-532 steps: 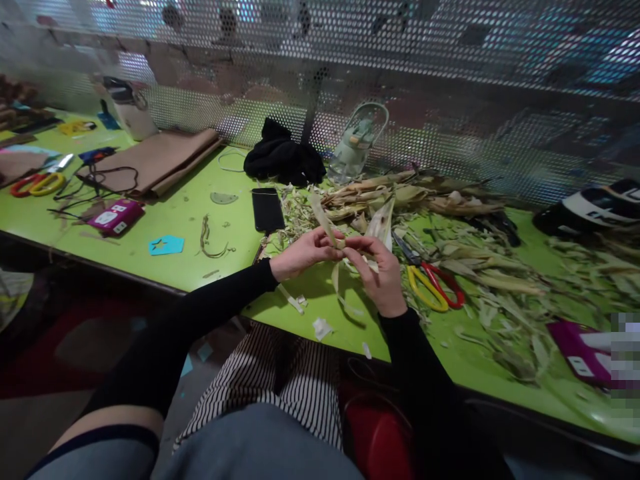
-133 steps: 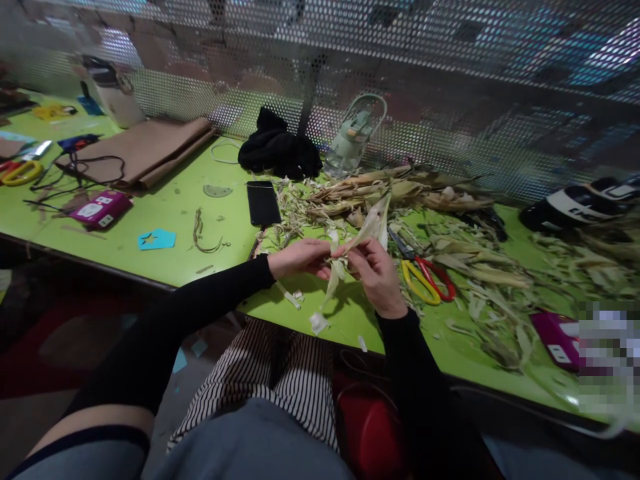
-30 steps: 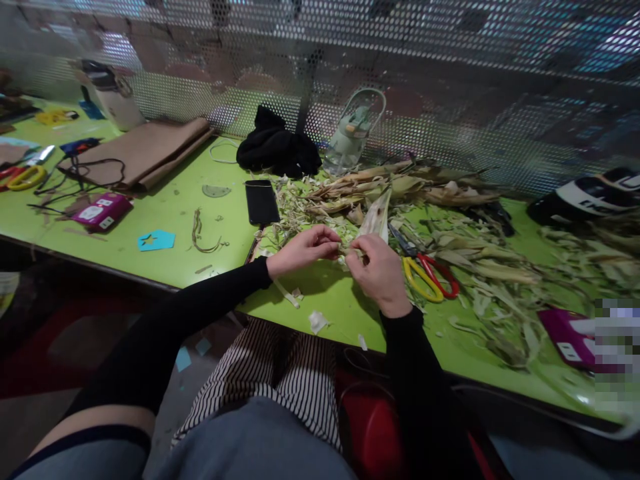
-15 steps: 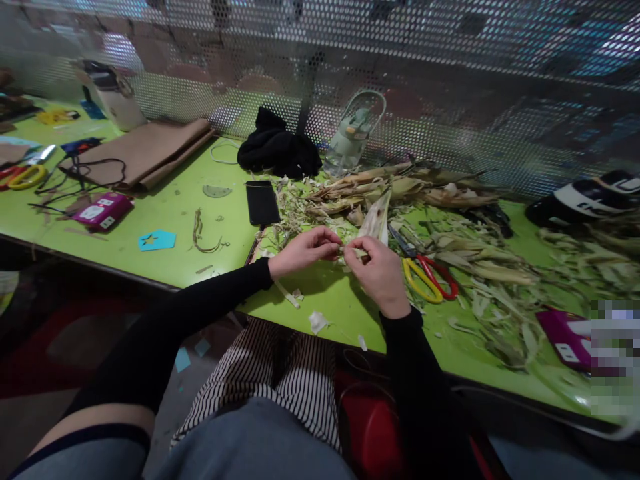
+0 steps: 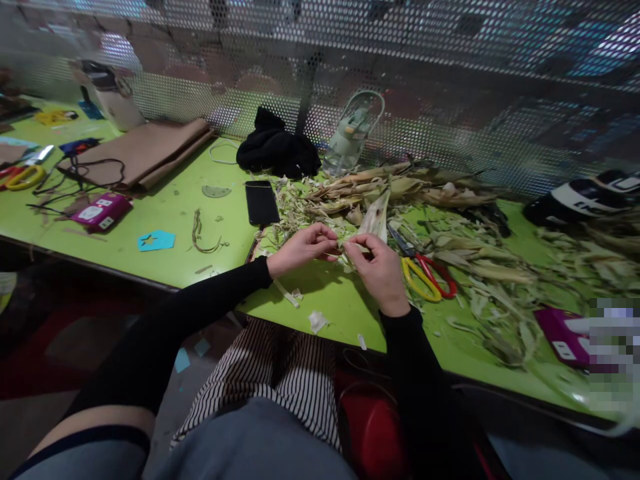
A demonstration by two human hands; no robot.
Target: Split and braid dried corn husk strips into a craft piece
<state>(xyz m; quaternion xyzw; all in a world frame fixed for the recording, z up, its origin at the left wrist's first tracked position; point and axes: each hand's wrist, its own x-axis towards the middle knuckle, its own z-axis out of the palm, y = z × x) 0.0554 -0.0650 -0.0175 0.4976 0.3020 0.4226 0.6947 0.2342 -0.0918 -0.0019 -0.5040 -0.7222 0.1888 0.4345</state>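
Above the front edge of the green table, my left hand (image 5: 306, 249) and my right hand (image 5: 381, 273) meet almost fingertip to fingertip. Both are closed in a pinch on a small pale piece of corn husk (image 5: 342, 248), mostly covered by the fingers. A broad, pale dried corn husk (image 5: 376, 217) stands up behind my right hand; whether it joins the pinched piece I cannot tell. Scissors (image 5: 423, 275) with one yellow and one red handle lie just right of my right hand. Shredded husk (image 5: 295, 207) is scattered beyond my left hand.
A black phone (image 5: 262, 203), black cloth (image 5: 277, 148) and green bottle (image 5: 347, 139) are behind the hands. Whole husks (image 5: 400, 187) are heaped at the back. Brown paper (image 5: 145, 153), a magenta box (image 5: 103, 212) and a blue star-cut card (image 5: 156, 241) lie left. A black bottle (image 5: 580, 199) lies right.
My left fingers have lifted and loosened slightly, and the right fingers have shifted a little at the pinch. Everything on the table stays put.
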